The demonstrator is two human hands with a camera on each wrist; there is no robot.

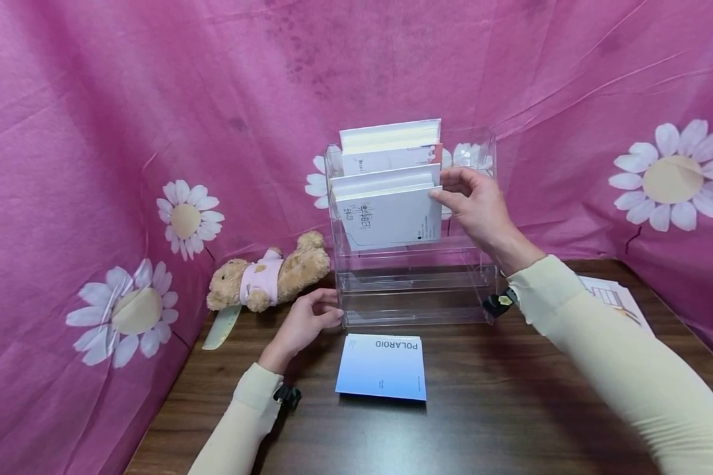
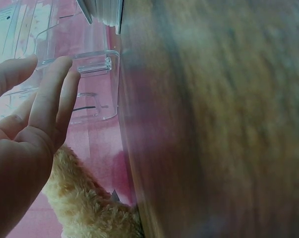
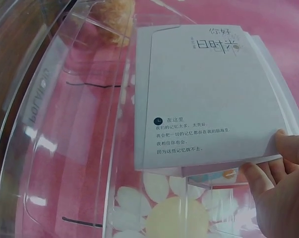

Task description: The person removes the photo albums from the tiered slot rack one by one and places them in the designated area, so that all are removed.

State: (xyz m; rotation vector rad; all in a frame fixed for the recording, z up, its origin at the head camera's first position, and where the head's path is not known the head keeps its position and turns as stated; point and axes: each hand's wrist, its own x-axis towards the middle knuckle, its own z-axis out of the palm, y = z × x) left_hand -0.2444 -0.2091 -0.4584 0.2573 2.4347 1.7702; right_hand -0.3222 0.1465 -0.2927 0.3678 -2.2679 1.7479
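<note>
Pinching with the right hand (image 1: 481, 210) the near side edge of a white album (image 1: 392, 214) — thumb on the front cover, fingers behind. Dark Chinese lettering across that cover, facing the body. Just left of the right hand, set upright in the upper part of a clear plastic rack (image 1: 416, 318), with the lower part of the cover seen through transparent plastic; hard to tell whether fully down in the slot. Directly beyond the held album, also left of the right hand and a little higher, a second white album (image 1: 383, 158) with an orange-red patch on the cover.

Well below the right hand and to its left, beside the lower left corner of the rack, the left hand (image 1: 304, 323), holding nothing. Fingers extended toward the clear plastic; hard to tell whether touching it or just beside it.

To the right of the left hand and nearer the body, in front of the rack, a pale blue booklet (image 1: 381, 369) marked POLAROID, flat on the dark wooden tabletop (image 1: 481, 402).

Beyond the left hand and to its left, a brown teddy bear (image 1: 261, 282) in a pink top, lying down with feet toward the rack. Partly under the bear, a pale yellow-green strip (image 1: 221, 328).

Lower than the right hand and farther right — past the cream sleeve (image 1: 594, 349) — printed sheets (image 1: 618, 305), partly hidden. Behind everything, pink cloth (image 1: 356, 66) with large white daisies.
</note>
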